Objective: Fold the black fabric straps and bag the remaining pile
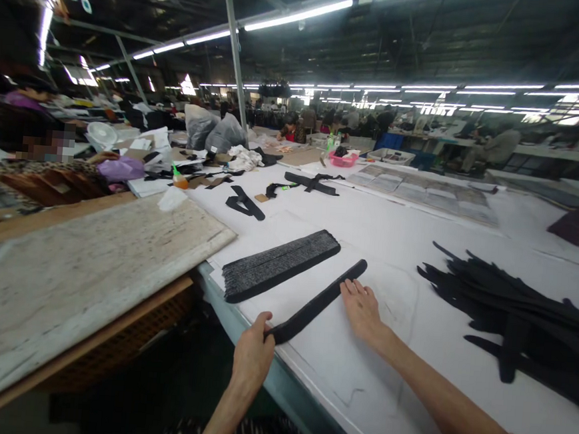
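A long black fabric strip (312, 306) lies slantwise on the white-covered table in front of me. Its near end is pinched between the thumb and fingers of my left hand (255, 348), at the table's edge. My right hand (361, 307) rests by the strip's far part, fingers stretched out and touching its side. Just beyond, parallel to that strip, sits a neat stack of dark strips (280, 264) with grey, frayed-looking edges. To the right of my right arm a loose heap of black strips (517, 308) spreads over the table.
Farther back lie crossed black pieces (315, 183), a folded black strip (245, 202), a pink basket (343, 158) and a small orange-bottomed bottle (179, 177). A worn pale board (91, 248) stands at left across a gap. A person (33, 100) works there.
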`<state>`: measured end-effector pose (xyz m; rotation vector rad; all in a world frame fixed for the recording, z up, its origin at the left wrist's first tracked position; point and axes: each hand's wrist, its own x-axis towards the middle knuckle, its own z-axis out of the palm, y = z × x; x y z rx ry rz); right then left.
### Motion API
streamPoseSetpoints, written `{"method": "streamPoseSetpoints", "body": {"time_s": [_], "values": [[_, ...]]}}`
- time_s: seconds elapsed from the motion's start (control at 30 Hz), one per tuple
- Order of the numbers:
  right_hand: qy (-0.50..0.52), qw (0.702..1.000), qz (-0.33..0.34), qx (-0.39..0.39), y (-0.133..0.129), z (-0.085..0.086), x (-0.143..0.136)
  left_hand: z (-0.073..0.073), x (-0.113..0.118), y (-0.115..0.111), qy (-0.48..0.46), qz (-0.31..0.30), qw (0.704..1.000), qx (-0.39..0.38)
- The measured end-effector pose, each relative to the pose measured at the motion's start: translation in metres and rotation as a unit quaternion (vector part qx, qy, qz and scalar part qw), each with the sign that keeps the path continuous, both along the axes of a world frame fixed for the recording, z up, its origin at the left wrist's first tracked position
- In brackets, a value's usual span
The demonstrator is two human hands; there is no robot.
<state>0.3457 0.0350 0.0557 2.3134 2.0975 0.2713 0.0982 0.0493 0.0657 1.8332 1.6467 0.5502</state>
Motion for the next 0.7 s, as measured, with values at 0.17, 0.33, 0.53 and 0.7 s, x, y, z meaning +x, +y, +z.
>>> {"method": "streamPoseSetpoints", "body": {"time_s": [0.17, 0.33, 0.53, 0.7], "values": [[-0.022, 0.999, -0.029, 0.007, 0.000, -0.013, 0.013, 0.001, 0.010, -0.001, 0.025, -0.022, 0.999, 0.000], [-0.008, 0.999, -0.049, 0.014, -0.002, -0.005, 0.011, -0.001, 0.021, 0.004, 0.061, -0.036, 0.997, 0.023], [0.028, 0.999, -0.043, -0.013, 0.006, -0.006, 0.027, 0.001, 0.019, 0.004, 0.064, -0.035, 0.997, 0.031], [0.020, 0.996, -0.037, 0.080, 0.004, -0.002, 0.016, 0.002, 0.014, 0.001, 0.100, -0.030, 0.994, 0.040]]}}
